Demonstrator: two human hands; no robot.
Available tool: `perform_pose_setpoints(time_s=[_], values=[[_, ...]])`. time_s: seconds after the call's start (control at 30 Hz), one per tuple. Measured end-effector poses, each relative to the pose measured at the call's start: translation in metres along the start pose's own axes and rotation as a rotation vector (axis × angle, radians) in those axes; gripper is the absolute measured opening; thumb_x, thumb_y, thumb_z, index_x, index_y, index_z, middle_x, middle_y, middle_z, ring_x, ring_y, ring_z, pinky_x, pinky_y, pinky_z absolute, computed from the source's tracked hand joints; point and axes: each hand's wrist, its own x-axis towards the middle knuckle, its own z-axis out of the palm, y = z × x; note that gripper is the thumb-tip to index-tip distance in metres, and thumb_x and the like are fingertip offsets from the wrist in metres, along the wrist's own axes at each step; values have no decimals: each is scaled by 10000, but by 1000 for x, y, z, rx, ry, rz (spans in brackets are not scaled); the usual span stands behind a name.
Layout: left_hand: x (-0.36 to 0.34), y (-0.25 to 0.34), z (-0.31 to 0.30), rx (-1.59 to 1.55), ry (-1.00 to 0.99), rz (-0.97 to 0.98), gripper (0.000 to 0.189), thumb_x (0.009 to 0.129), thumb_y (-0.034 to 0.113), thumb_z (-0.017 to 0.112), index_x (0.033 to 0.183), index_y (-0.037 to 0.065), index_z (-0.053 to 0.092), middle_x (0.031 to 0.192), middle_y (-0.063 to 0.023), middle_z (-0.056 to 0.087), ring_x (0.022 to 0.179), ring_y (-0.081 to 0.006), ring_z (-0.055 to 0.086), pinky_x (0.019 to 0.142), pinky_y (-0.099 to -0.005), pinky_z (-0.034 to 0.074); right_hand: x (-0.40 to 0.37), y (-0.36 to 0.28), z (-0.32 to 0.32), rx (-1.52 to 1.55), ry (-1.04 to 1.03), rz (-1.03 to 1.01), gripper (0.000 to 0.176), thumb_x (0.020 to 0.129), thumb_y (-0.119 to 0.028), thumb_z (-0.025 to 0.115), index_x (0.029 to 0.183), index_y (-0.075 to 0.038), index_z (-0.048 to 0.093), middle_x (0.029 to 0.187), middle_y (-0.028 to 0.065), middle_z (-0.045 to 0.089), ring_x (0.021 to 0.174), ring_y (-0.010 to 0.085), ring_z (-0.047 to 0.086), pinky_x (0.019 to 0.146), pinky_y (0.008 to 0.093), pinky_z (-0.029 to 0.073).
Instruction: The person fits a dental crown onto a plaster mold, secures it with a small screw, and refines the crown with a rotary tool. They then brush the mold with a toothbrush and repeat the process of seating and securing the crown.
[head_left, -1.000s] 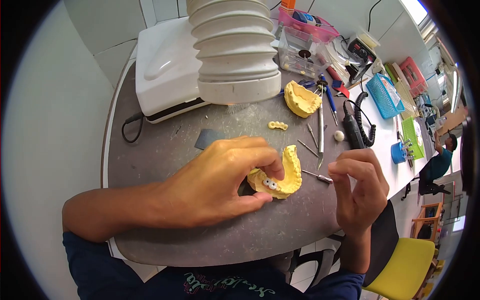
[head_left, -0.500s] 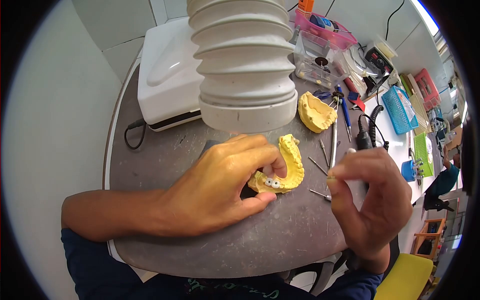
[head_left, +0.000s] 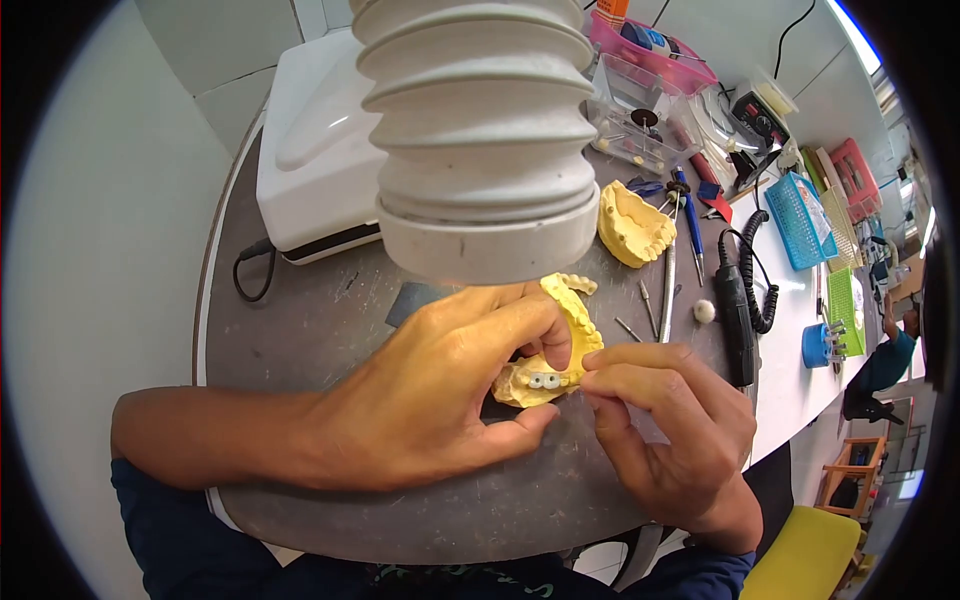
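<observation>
My left hand (head_left: 430, 375) is closed around a yellow plaster dental model (head_left: 576, 322), its fingers over the arch and its thumb along the near side. Two white crowns (head_left: 544, 381) with small dark holes sit in the model's near row of teeth. Pinched together, the fingertips of my right hand (head_left: 685, 425) are at the model's right side, close beside the crowns. What they hold is too small and hidden to name.
A wide ribbed suction hose (head_left: 485, 160) hangs over the model. Beyond lie a second plaster model (head_left: 634, 228), a blue pen-like tool (head_left: 692, 235) and loose burs (head_left: 648, 305). A black handpiece (head_left: 735, 325) with coiled cord rests at right. A white machine (head_left: 318, 160) stands at left.
My right hand has moved left and in to the model, fingers still pinched. The model has tilted slightly in my left hand. The handpiece and a small white ball are now uncovered.
</observation>
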Motion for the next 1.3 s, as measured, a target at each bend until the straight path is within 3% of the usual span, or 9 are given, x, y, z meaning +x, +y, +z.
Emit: perform_pose_setpoints(time_s=[0.23,0.87,1.17,1.3], values=[[-1,-1,5,29,45,4,252,781,-18,782,981,18,632,1034,-85,600,813,-169,589,673,-295,493,-3,0,2,-28,-15,-18,281,744,46,817,1003,2,716,938,119,722,785,263,724,689,329,588],[0,0,10,3,120,5,228,755,-24,778,908,14,614,981,-87,593,759,-170,578,651,-297,477,-2,3,5,-29,7,-17,281,742,80,797,999,-1,720,914,116,720,770,250,716,668,327,579],[-2,-1,11,9,134,-7,213,749,-38,779,877,11,617,983,-93,613,742,-137,588,647,-273,481,1,5,5,-34,2,-75,273,739,45,822,989,5,721,918,114,721,753,244,713,649,324,574],[-3,-3,12,-13,135,-30,212,744,-30,783,879,4,624,971,-96,618,734,-150,595,648,-285,497,2,7,7,-93,-20,-151,314,687,13,806,989,4,721,926,107,726,771,239,725,642,319,570]])
